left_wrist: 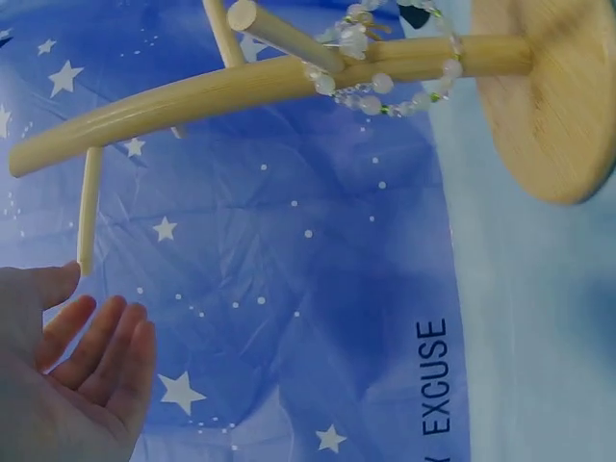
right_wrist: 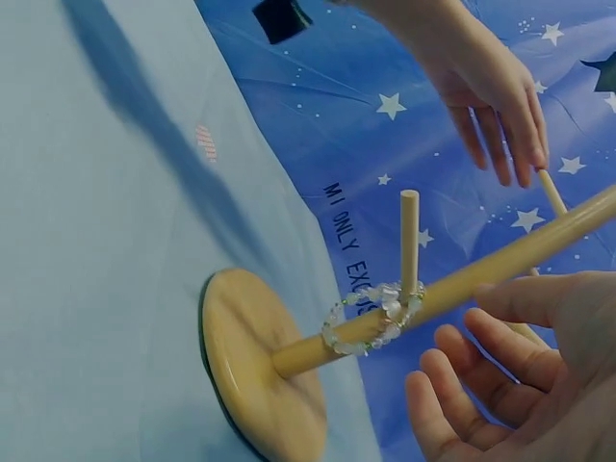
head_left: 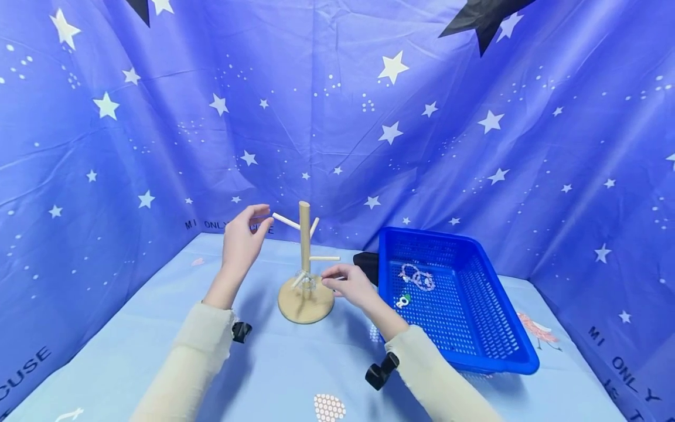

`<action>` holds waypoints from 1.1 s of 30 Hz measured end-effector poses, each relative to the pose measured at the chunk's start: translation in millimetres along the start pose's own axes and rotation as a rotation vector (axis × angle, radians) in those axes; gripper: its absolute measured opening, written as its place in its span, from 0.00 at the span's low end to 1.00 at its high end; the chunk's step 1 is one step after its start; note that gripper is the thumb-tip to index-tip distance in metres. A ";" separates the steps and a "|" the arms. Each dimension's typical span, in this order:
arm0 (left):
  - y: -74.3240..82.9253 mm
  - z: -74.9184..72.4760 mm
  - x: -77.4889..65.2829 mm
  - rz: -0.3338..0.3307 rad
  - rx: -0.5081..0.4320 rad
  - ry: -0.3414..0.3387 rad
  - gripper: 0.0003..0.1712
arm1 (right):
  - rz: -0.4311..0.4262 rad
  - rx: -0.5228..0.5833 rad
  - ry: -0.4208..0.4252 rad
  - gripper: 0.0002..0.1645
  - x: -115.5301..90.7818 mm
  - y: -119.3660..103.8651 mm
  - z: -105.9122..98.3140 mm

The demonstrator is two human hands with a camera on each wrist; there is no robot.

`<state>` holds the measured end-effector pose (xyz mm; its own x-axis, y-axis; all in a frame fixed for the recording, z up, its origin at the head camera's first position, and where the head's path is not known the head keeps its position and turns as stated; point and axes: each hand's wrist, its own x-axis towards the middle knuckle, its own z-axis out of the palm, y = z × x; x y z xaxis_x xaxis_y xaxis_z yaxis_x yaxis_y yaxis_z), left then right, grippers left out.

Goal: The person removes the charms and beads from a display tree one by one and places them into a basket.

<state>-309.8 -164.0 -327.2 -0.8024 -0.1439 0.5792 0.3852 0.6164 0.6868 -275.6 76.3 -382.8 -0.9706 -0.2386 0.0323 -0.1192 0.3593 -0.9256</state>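
Observation:
A wooden stand (head_left: pixel 304 234) with a round base and several pegs rises from the table. Round its lower post and a short peg hangs a beaded bracelet (right_wrist: pixel 390 332) of clear and pale beads with green bits. My left hand (head_left: pixel 244 237) is at the tip of the upper left peg (left_wrist: pixel 89 212), thumb right at its end, the other fingers loosely bent and apart from it. My right hand (head_left: pixel 352 285) is beside the lower post, to the right of the bracelet; its fingers are relaxed and spread, with nothing in them (right_wrist: pixel 525 366).
To the right stands a blue plastic basket (head_left: pixel 495 293). Inside it lie pinkish beaded bracelets (head_left: pixel 419 277) and a small white and green item (head_left: pixel 403 301). A black object (head_left: pixel 365 266) sits behind its left side. Starry blue cloth (head_left: pixel 337 117) hangs around the table.

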 end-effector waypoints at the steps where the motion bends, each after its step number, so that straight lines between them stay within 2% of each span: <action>1: -0.1 1.7 1.6 0.002 -0.014 0.002 0.18 | 0.000 -0.001 0.012 0.13 0.6 0.2 1.8; 5: -1.2 5.8 6.6 0.006 -0.037 0.019 0.13 | 0.016 -0.010 0.044 0.12 3.5 -1.5 10.4; 11: -1.4 4.2 8.8 0.011 -0.080 0.037 0.09 | 0.061 -0.039 0.066 0.15 9.4 -4.4 22.1; 16: -1.3 3.6 10.2 0.020 -0.082 0.018 0.09 | 0.079 -0.075 0.070 0.16 16.2 -5.5 27.7; 25: -0.9 0.0 11.7 0.014 -0.054 -0.033 0.10 | 0.136 -0.125 0.090 0.11 23.7 -6.6 36.3; 33: -0.8 -1.9 14.5 0.014 -0.018 -0.059 0.11 | 0.117 -0.146 0.086 0.08 26.8 -5.0 40.6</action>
<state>-320.9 -168.1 -318.5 -0.8222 -0.0891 0.5621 0.4041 0.6042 0.6868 -292.5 31.5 -392.6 -0.9931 -0.1123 -0.0343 -0.0278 0.5083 -0.8608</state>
